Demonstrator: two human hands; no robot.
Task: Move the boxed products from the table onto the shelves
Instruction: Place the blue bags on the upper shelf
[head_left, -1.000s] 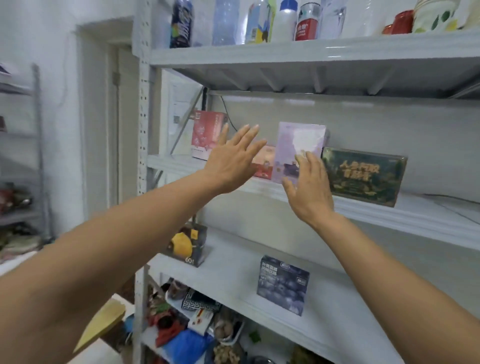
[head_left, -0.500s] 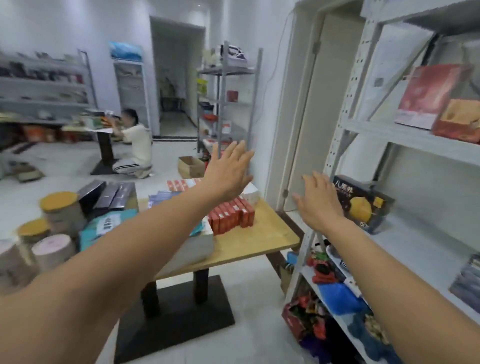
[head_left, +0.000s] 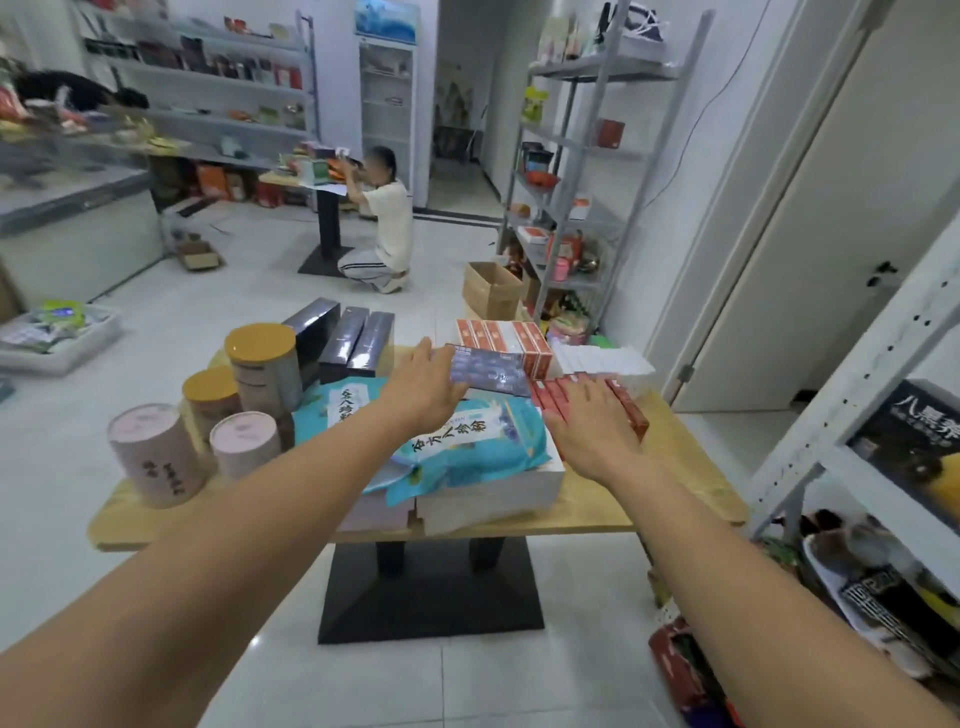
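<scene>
Reaching over the light wooden table (head_left: 675, 501), both hands held nothing. Left hand (head_left: 423, 387) was open, fingers straight, tips at the 9 o'clock edge of a flat dark blue patterned box (head_left: 491, 370); contact couldn't be confirmed. Right hand (head_left: 589, 421) was open too, fingers spread flat over a row of slim red cartons (head_left: 631, 413) at the table's 2 o'clock; touching or hovering, couldn't tell. Boxed stock all sat on the table: blue box just past a teal plastic bag (head_left: 467, 447) near centre and looking partly propped on it, the bag lying on a big white box (head_left: 493, 493), orange-and-white cartons (head_left: 506, 338) at 12 o'clock, long black boxes (head_left: 356, 338) at 11. White metal shelving (head_left: 852, 395) stood off at 3 o'clock, apart from the table. Judged step: picking the next box. Risks: if the blue box did sit on that slick-looking bag, a one-sided lift could drag the bag or tip the box into the red row. Red cartons were packed tight near the 3 o'clock edge, so pulling one could tumble neighbours off the table. Gold-lidded round tins (head_left: 262, 364) at 10 o'clock sat near the left forearm; a wide swing could knock them.
</scene>
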